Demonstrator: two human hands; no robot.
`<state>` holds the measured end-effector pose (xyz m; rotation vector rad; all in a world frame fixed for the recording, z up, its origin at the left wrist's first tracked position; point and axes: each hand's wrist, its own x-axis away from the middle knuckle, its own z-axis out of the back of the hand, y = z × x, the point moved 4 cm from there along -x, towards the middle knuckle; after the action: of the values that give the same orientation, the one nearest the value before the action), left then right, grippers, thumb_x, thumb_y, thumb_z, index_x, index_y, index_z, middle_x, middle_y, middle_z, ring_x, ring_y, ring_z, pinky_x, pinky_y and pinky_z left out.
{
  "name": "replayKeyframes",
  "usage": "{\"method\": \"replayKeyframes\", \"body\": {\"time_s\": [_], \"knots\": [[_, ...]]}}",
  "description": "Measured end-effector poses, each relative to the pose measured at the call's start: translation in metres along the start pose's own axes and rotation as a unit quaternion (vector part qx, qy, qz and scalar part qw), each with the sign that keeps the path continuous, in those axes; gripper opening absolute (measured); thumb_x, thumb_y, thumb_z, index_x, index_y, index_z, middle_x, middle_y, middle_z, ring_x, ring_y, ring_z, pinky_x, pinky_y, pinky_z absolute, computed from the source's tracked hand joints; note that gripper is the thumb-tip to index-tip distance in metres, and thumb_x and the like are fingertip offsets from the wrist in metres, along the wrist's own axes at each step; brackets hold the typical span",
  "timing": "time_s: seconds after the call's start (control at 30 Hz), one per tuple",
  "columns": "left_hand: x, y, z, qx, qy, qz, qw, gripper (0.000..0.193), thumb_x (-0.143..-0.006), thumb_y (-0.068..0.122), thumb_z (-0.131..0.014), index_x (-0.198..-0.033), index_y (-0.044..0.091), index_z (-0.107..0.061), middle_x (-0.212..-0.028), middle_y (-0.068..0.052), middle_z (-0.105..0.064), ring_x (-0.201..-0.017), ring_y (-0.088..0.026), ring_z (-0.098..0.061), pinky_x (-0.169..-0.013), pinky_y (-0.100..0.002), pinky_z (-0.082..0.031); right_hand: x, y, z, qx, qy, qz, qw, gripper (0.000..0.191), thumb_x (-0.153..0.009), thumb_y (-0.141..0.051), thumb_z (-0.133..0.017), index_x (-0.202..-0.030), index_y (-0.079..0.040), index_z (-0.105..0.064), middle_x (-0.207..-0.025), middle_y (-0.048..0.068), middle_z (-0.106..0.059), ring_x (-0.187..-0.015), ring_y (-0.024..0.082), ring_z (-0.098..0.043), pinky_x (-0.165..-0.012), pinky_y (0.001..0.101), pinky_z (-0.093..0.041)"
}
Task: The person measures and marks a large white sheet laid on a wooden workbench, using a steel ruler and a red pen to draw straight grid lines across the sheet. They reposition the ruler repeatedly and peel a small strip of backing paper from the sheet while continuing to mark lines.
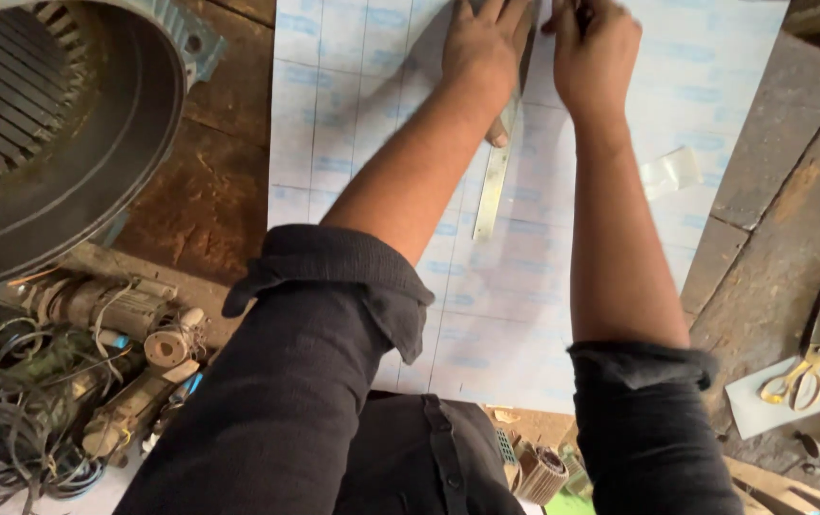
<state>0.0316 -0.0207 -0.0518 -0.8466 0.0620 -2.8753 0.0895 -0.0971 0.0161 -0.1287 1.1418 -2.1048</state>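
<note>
Item: sheet flat on the bench, metal ruler at its 12 o'clock pinned under your flat, spread left hand, right hand clenched on a marking tool I cannot make out; risk: ruler skating under uneven pressure, skewing the line.

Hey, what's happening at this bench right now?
A person in dark rolled-up sleeves leans over a large pale sheet with a faint blue grid, spread on a worn wooden bench. The left hand presses a metal ruler flat on the sheet. The right hand is beside it at the ruler's far end; whether it holds anything is hard to tell. Scissors with yellow handles lie at the right.
</note>
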Motion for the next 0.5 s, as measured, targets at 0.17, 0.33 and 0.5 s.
{"method": "replayKeyframes", "body": {"time_s": [0.17,0.33,0.5], "knots": [[-0.011,-0.001,-0.002,0.010,0.045,0.016,0.999,0.168,-0.025,0.068,-0.099,-0.159,0.001,-0.022,-0.166,-0.011,-0.008,-0.150,-0.034,-0.007,-0.117,-0.058,-0.024,0.121,-0.009,0.023,0.060,-0.025,-0.034,0.997,0.015,-0.105,-0.008,-0.067,-0.116,-0.003,-0.076,-0.086,0.012,-0.075,-0.064,0.023,-0.061,-0.060,0.0338,-0.046],[0.011,-0.008,-0.019,0.050,0.149,-0.027,0.987,0.158,-0.038,0.074,-0.092,-0.160,-0.005,-0.029,-0.168,-0.019,-0.018,-0.154,-0.038,-0.015,-0.122,-0.059,-0.024,0.274,-0.044,0.042,0.157,-0.001,-0.050,0.986,0.035,-0.104,-0.007,-0.062,-0.139,-0.006,-0.063,-0.123,0.014,-0.068,-0.115,0.034,-0.063,-0.102,0.0432,-0.050],[0.079,-0.002,-0.047,0.068,0.196,-0.074,0.975,0.156,-0.038,0.075,-0.091,-0.156,-0.006,-0.030,-0.166,-0.021,-0.019,-0.152,-0.040,-0.018,-0.120,-0.060,-0.024,0.322,-0.047,0.034,0.223,-0.058,-0.001,0.973,0.041,-0.100,-0.013,-0.055,-0.141,-0.009,-0.058,-0.149,0.021,-0.056,-0.143,0.044,-0.046,-0.116,0.0538,-0.036]]}}
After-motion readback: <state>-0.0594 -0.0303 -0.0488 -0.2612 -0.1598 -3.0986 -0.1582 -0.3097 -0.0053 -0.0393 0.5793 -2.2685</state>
